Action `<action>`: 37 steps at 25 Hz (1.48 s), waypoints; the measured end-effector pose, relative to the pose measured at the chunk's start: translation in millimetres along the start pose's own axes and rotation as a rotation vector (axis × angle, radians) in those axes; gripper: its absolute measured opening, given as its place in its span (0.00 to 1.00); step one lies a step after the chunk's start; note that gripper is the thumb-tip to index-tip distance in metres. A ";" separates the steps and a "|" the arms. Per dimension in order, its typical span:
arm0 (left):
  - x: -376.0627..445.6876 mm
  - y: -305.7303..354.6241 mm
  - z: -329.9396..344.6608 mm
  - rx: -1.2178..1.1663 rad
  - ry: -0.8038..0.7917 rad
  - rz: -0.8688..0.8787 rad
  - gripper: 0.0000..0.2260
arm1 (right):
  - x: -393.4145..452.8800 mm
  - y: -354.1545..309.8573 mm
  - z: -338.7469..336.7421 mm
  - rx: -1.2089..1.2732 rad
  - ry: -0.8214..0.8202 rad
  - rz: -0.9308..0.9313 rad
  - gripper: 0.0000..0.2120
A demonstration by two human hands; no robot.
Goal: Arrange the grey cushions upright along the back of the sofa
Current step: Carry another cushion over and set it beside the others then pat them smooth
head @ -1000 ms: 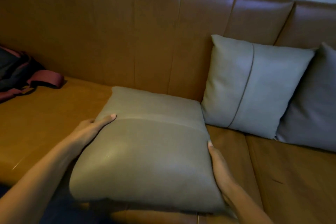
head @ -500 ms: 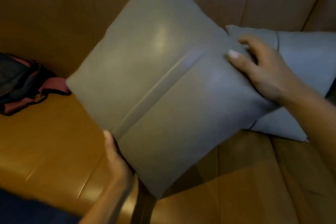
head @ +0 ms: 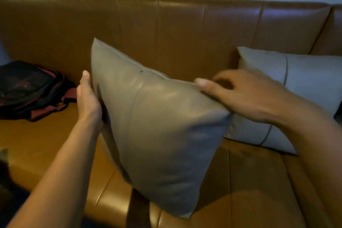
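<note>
I hold a grey leather cushion [head: 162, 135] tilted above the sofa seat, its lower corner near the seat's front edge. My left hand [head: 87, 98] presses against its left edge. My right hand [head: 246, 96] grips its upper right edge. A second grey cushion [head: 299, 87] stands upright against the brown sofa back [head: 166, 29] to the right, partly behind my right arm.
A dark bag with red trim [head: 31, 90] lies on the sofa seat [head: 37, 142] at the far left. Bare brown leather seat stretches between the bag and the held cushion. A pale wall runs above the sofa back.
The cushion went from lying flat on the seat to being lifted and turned in both hands. My right hand moved to its top edge and my left to its left side.
</note>
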State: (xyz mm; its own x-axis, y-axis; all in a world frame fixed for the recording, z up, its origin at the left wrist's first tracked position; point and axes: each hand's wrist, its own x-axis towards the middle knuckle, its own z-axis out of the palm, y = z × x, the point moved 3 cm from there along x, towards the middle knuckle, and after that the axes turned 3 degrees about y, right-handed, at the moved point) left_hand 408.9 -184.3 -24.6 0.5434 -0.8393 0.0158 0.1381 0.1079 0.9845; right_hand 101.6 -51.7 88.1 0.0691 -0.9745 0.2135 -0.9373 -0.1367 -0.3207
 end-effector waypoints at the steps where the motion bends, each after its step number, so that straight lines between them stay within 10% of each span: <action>1: 9.7 -3.3 3.1 0.064 -0.081 -0.036 0.37 | -12.2 13.2 4.0 0.271 0.016 0.099 0.33; 4: 22.6 -17.2 20.9 0.272 -0.285 0.033 0.32 | -38.6 40.1 34.4 0.916 0.244 0.273 0.26; 8: 33.7 -23.0 35.4 0.401 -0.240 0.123 0.27 | -31.3 59.9 70.1 1.187 0.490 0.404 0.16; 16: 65.7 -9.9 83.3 0.283 0.322 0.022 0.10 | 99.4 112.5 48.2 1.327 0.639 0.563 0.16; 27: 64.6 -14.3 184.2 0.368 0.178 0.110 0.06 | 212.7 191.7 -6.3 0.793 0.726 0.618 0.18; 29: 69.5 -18.7 183.6 0.492 0.114 0.181 0.11 | 208.4 183.0 -14.2 0.569 0.730 0.600 0.06; 32: 47.9 -19.0 187.8 0.687 -0.030 0.569 0.31 | 180.5 139.6 -5.3 0.026 0.822 0.229 0.26; 34: 11.0 -24.0 208.2 0.898 -0.323 0.986 0.37 | 163.5 114.6 37.2 -0.316 0.606 -0.150 0.28; 37: -3.8 -42.9 236.3 1.099 -0.602 1.026 0.42 | 168.5 150.4 72.0 -0.525 0.261 -0.125 0.30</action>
State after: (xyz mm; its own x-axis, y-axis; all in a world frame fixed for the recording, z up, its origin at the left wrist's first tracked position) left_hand 205.3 -311.7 -25.7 -0.3940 -0.7626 0.5131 -0.8310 0.5341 0.1557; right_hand -3.1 -249.3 9.4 0.1661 -0.8716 0.4613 -0.9755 -0.0767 0.2063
